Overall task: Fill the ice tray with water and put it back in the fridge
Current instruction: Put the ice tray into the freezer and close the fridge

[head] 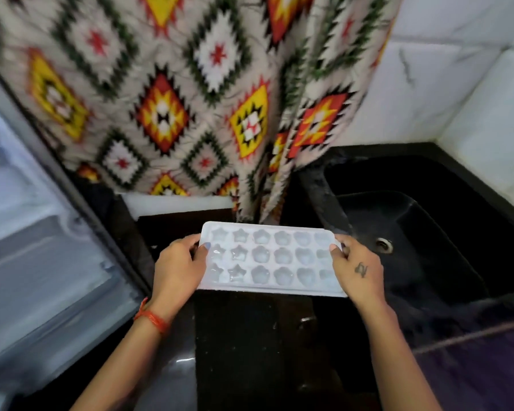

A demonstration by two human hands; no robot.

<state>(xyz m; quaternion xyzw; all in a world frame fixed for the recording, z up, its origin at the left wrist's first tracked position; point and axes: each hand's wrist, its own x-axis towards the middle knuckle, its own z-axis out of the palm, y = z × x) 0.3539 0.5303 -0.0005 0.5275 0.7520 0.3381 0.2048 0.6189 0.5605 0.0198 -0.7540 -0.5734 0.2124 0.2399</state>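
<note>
Dark counter (250,336) under ice tray (270,259), thumbs atop ends.

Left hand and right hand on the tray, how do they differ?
The left hand grips the tray's left end with its thumb over the star cells; the right hand grips the right end, thumb on the rim. The left wrist wears an orange thread; the right hand bears a small tattoo. Both hold the tray level.

My only view comes from the camera worn on the person's head. It looks forward and steeply down, close over both forearms, spanning the fridge (27,247) at left to the sink (413,232) at right.
</note>
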